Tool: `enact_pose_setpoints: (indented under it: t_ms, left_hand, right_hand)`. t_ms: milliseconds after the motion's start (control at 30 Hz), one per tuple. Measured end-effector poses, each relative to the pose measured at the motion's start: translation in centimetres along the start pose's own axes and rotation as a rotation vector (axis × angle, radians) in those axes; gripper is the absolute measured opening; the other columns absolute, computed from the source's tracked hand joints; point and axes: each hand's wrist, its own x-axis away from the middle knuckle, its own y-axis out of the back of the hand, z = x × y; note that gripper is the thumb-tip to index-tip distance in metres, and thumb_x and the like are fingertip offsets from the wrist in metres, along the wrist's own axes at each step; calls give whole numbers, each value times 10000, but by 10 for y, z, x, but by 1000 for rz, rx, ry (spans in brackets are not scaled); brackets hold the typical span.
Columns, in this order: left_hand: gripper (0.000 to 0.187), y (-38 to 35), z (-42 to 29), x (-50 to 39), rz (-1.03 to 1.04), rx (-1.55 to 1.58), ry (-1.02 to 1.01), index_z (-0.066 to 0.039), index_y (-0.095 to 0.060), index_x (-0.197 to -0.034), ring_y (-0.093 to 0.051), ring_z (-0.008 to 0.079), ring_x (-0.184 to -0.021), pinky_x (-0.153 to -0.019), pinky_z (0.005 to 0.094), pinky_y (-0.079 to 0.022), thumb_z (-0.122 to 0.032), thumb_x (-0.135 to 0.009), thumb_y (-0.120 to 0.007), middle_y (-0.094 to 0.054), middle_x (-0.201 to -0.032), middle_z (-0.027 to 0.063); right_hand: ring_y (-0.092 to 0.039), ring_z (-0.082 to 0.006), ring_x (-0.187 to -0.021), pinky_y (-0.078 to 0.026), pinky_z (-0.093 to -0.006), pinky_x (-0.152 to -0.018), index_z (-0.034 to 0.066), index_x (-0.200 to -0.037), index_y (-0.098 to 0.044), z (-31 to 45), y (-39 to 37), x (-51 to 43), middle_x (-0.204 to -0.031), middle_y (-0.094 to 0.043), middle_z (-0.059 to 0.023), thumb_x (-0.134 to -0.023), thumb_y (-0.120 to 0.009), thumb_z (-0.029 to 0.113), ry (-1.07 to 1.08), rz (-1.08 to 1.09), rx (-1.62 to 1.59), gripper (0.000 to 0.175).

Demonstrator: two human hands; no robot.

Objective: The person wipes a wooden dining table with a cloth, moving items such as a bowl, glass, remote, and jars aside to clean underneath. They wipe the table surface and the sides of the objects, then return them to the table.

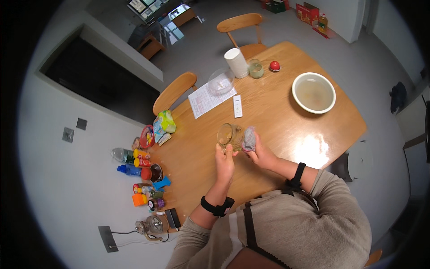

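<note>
My left hand [225, 164] grips a clear glass mug [226, 133], which lies on its side in the air with its mouth turned to the left. A bunched grey cloth [249, 138] with pinkish edges is in my right hand [263, 153]. The cloth sits right beside the base end of the mug; whether it touches the glass, I cannot tell. Both hands are above the wooden table [201, 148], close to my body. Past them lies a narrow white card [238, 107] with print on it.
A white basin [314, 109] of cloudy water stands at the right. Towards the back are a paper roll [237, 64], a glass jar [256, 69], a red round object [274, 65], and a clear bowl [220, 88] on a written sheet [201, 102]. Several bottles and a glass kettle [156, 223] line the left wall.
</note>
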Motion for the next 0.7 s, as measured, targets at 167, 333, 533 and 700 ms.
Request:
enact_pose_setpoints:
  t_ms: [167, 333, 533, 700]
  left_hand:
    - [326, -44, 25, -25, 48, -91, -12, 11, -427, -1297, -518, 91, -791, -753, 251, -470, -186, -1038, -425, -547, -965, 43]
    - [345, -107, 65, -56, 22, -157, 76, 12, -395, -1339, -529, 85, -790, -717, 237, -445, -144, -1032, -409, -544, -934, 29]
    - [420, -171, 104, -107, 67, -228, 121, 28, -339, -1403, -555, 95, -791, -733, 244, -461, -113, -1019, -430, -557, -944, 37]
    - [466, -204, 126, -146, 92, -305, 105, 39, -310, -1432, -579, 109, -807, -739, 256, -481, -115, -1013, -447, -578, -981, 53]
  right_hand:
    - [-628, -340, -1033, -481, -382, -895, -15, -1360, -397, -13, 100, 9, -1113, -621, -243, -898, -649, 269, -258, 143, 310, 598]
    - [-649, -251, -789, -515, -353, -713, 8, -1172, -523, -58, 190, 27, -907, -649, -151, -928, -562, 503, -683, -136, -26, 552]
    - [-588, -163, -642, -479, -303, -575, -6, -1028, -611, -113, 263, 23, -768, -604, -57, -960, -476, 574, -864, -568, -681, 599]
    - [-585, -197, -578, -476, -335, -555, -26, -891, -630, -119, 278, 5, -729, -618, -92, -942, -526, 306, -842, -665, -618, 352]
